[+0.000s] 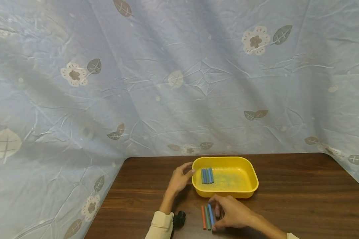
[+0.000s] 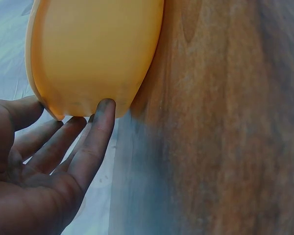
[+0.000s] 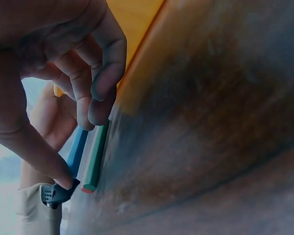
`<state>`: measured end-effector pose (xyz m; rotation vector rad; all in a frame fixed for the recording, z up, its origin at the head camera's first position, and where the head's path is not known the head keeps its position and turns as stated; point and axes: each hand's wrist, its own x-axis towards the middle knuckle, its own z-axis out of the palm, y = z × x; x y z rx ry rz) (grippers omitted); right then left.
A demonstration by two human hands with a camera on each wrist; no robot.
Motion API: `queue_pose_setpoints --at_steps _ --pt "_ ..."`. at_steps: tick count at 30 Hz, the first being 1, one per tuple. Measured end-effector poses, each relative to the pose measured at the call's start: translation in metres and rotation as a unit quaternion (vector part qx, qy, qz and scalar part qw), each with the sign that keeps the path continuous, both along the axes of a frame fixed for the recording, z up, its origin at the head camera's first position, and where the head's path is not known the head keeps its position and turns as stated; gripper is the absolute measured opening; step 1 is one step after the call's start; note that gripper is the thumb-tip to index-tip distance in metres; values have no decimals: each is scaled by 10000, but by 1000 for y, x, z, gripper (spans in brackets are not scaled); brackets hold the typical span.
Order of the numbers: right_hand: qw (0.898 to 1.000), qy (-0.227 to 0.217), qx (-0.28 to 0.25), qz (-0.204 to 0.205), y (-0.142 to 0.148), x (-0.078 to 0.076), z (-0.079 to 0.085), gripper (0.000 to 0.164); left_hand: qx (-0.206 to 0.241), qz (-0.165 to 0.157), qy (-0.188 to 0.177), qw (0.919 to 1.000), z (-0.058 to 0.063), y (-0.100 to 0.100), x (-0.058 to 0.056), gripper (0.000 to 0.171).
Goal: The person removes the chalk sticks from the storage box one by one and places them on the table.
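Note:
A yellow plastic tub (image 1: 227, 193) stands on the table, its floor smudged with bluish dust. My left hand (image 1: 179, 179) holds the tub's left end, thumb at the rim and fingers against the outer wall (image 2: 95, 54). In front of the tub, my right hand (image 1: 234, 212) pinches a blue chalk stick (image 1: 210, 214) lengthwise, thumb at its near end and fingers at the far end. Beside it lie a green chalk stick (image 1: 207, 218) and a red chalk stick (image 1: 203, 217), side by side. In the right wrist view the green stick (image 3: 95, 159) mostly hides the red one.
Several blue and green chalk sticks (image 1: 207, 176) lie in a row inside the tub at its left. The brown wooden table (image 1: 302, 192) stretches to both sides. A pale flowered curtain (image 1: 179, 116) hangs behind it. A black device (image 1: 179, 218) is on my left wrist.

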<state>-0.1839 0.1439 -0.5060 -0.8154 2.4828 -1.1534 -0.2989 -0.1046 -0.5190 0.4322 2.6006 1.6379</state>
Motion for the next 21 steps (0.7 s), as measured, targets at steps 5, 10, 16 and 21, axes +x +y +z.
queue_pose_setpoints --at_steps 5,10,16,21 --pt "9994 -83 303 -149 -2 1 -5 68 -45 -4 35 10000 0 0 0 50" --pt "9988 -110 424 -202 -3 1 -7 68 -55 12 -6 10000 -1 0 1 50" --pt "9982 -90 550 -229 -5 1 -7 68 -38 6 22 10000 0 1 1 50" --pt "9975 -91 656 -258 -5 1 -6 66 -44 -7 9 10000 0 1 1 49"
